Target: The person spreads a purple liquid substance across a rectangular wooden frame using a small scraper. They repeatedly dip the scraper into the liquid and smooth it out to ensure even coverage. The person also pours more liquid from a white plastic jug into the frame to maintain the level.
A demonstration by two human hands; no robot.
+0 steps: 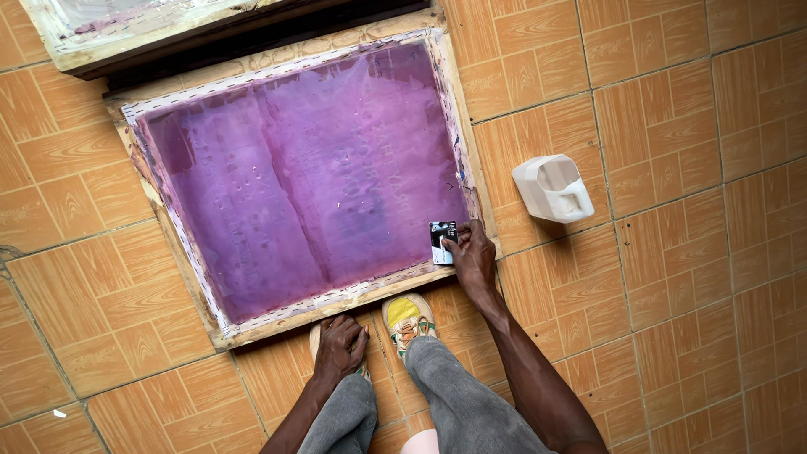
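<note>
A floor of orange-brown square tiles (672, 126) with a wood-grain pattern fills the view from above. At the far left, near the bottom edge, a tiny white scrap (59, 413) lies on a tile. Along the top left a second pale wooden frame (151, 29) leans in, partly overlapping the big piece below it. That big piece is a wooden-framed printing screen (294, 176) with a purple coated mesh, lying flat on the floor and slightly tilted; white tape lines its inner edges. Below its near edge, the left hand (339, 346) rests palm down on a foot, fingers loosely bent, its grip empty. Beside it sits a worn shoe with a yellow toe (407, 318), with grey trouser legs (454, 403) beneath. The right hand (472, 256) reaches to the screen's lower right corner, its grip pinched shut on a small black-and-white card (441, 240) pressed edge-down against the mesh. Further right, apart from the frame, a white plastic jug (553, 188) lies on the tiles.
</note>
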